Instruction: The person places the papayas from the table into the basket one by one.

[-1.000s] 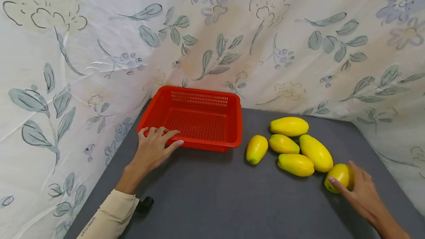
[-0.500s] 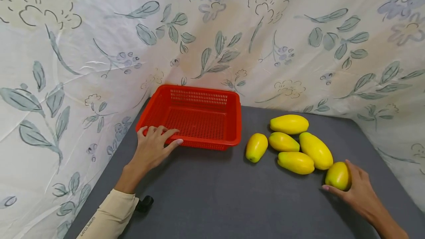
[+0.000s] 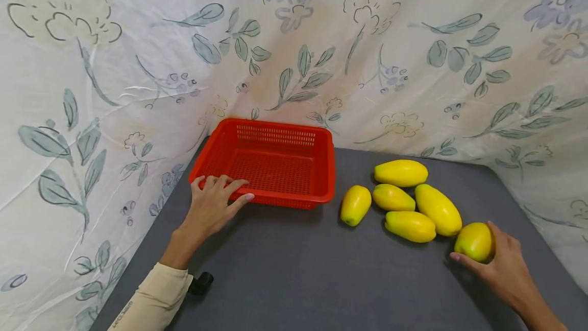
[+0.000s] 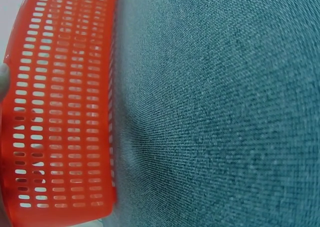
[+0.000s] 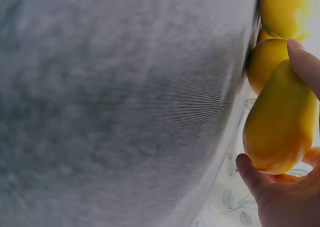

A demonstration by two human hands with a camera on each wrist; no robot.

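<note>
Where a pale cloth (image 3: 317, 29) printed with flowers and leaves hangs behind and to both sides, a dark grey table (image 3: 312, 269) stretches out in front of it. On the table's far left part sits a red basket (image 3: 280, 199), slotted along its walls and floor. A beige sleeve (image 3: 153, 292) covers the left forearm. The left hand (image 3: 211, 208) grips the basket's near rim close to its left corner, fingers hooked over the edge and thumb along the outer side. Over at the table's right, the right hand (image 3: 505, 267) holds a yellow fruit (image 3: 475, 242) between thumb and fingers, as the right wrist view also shows; whether it touches the table cannot be told. Five other yellow fruits (image 3: 438, 210) lie between that hand and the basket: four grouped closely together, and one just beside them, nearest the basket. A small black object (image 3: 200, 283) shows beside the sleeve's cuff.
</note>
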